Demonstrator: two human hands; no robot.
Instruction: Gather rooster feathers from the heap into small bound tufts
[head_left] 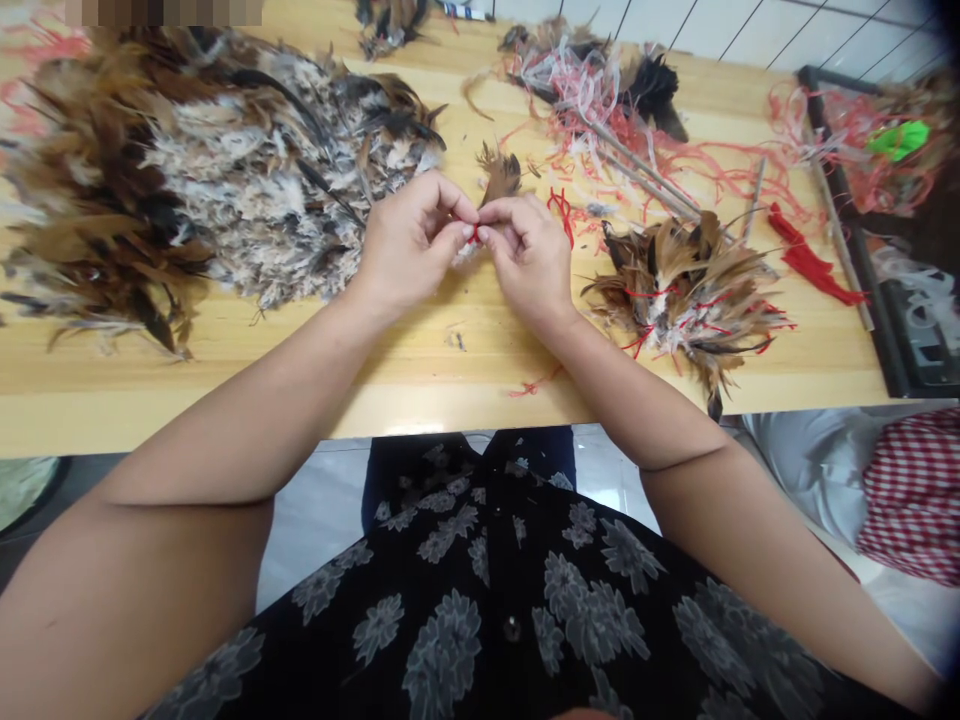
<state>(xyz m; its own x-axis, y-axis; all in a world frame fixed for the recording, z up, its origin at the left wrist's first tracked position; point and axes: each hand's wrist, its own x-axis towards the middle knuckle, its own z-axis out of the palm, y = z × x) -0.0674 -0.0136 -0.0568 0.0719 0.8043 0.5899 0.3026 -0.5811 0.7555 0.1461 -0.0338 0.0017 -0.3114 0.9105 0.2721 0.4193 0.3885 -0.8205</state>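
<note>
My left hand (410,245) and my right hand (531,252) meet above the table, thumbs and forefingers pinched together. Between the fingertips shows a bit of red string (472,237). A small bundle of brown feathers (501,175) pokes out beyond the fingers, with pale fluff below them; its middle is hidden by my fingers. To the left of my left hand lies a large heap of brown, black and whitish feathers (255,180). Right of my right hand sits a pile of feather bunches bound with red string (690,290).
Pink and clear plastic strands (577,90) lie tangled at the back with thin sticks (645,180). Red strings (814,260) rest near a black-framed tray (851,220) on the right. A wooden table (420,400) ends close to my body.
</note>
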